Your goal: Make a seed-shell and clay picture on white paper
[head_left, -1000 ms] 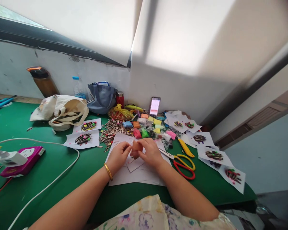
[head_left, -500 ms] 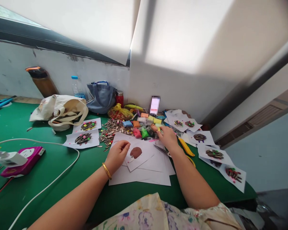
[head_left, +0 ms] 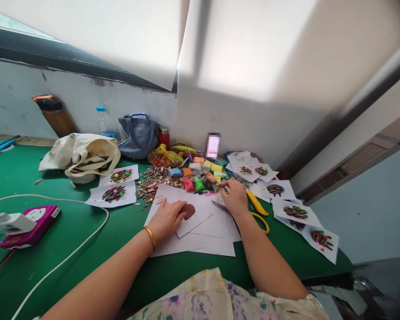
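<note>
My left hand (head_left: pixel 168 218) lies over a small sheet of white paper (head_left: pixel 195 225), its fingers stretched out and partly covering a flat brown clay shape (head_left: pixel 188 211). To the right, my right hand (head_left: pixel 236 198) hovers by the heap of clay packets, its fingertips bent together; what they hold, if anything, is too small to name. A brown-orange clay lump (head_left: pixel 210 178) rests just beyond those fingertips, among the packets. Under my right wrist lie scissors (head_left: pixel 222 207) with yellow handles, blades toward the paper. Several sunflower seeds (head_left: pixel 158 178) are piled behind my left hand.
Finished seed pictures on paper (head_left: pixel 115 193) lie at left, and more pictures (head_left: pixel 296 212) at right. A yellow cutter (head_left: pixel 256 203) lies beside my right wrist. A phone (head_left: pixel 213 146) stands against the wall. A white cable (head_left: pixel 83 249) crosses the green table from a pink power strip (head_left: pixel 30 226).
My left hand has opened from a pinch and spread over the brown clay shape. My right hand has drawn back slightly from the brown-orange lump, leaving it among the packets.
</note>
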### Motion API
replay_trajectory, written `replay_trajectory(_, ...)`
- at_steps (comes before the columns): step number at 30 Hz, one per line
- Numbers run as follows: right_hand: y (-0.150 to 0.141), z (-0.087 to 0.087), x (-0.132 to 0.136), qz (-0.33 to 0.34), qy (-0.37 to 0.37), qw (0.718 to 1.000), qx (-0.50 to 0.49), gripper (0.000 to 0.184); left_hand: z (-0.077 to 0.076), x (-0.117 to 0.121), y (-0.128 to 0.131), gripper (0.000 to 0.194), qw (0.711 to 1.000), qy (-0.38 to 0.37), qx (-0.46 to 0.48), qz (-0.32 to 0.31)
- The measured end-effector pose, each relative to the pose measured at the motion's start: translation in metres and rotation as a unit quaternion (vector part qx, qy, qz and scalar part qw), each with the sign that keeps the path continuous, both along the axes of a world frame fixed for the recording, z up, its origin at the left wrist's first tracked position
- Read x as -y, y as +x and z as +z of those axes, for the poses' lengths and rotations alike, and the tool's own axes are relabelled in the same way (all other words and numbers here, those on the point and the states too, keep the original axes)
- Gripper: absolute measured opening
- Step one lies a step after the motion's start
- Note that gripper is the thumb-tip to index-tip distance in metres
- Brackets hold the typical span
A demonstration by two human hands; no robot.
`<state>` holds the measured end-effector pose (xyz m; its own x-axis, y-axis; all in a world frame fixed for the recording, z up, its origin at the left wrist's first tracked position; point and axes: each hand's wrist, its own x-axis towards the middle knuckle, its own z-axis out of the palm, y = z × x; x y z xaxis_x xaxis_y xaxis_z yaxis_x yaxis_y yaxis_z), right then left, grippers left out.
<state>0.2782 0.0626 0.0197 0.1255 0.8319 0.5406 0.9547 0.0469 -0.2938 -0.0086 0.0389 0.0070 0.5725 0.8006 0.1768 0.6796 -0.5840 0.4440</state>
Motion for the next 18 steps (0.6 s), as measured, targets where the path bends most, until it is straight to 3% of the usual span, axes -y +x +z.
replay_trajectory(7, -0.036, -0.008, 0.025, 0.105, -0.084, 0.989, -0.067, 0.009, -0.001, 0.004, 0.003, 0.033, 0.999, 0.048, 0.001, 0.022)
replay_trajectory(11, -0.063, -0.01, 0.04, 0.23, -0.072, 0.969, -0.063, 0.007, 0.004, 0.005, 0.004, 0.032, 0.997, 0.063, 0.05, 0.023)
replay_trajectory(14, -0.077, -0.008, 0.046, 0.291, -0.047, 0.953, -0.067, 0.008, 0.009, 0.006, 0.006, 0.032, 0.993, 0.034, 0.115, 0.017)
replay_trajectory(18, -0.085, -0.007, 0.051, 0.316, -0.024, 0.943, -0.098, 0.012, 0.012, 0.007, 0.009, 0.023, 0.981, -0.04, 0.186, 0.035)
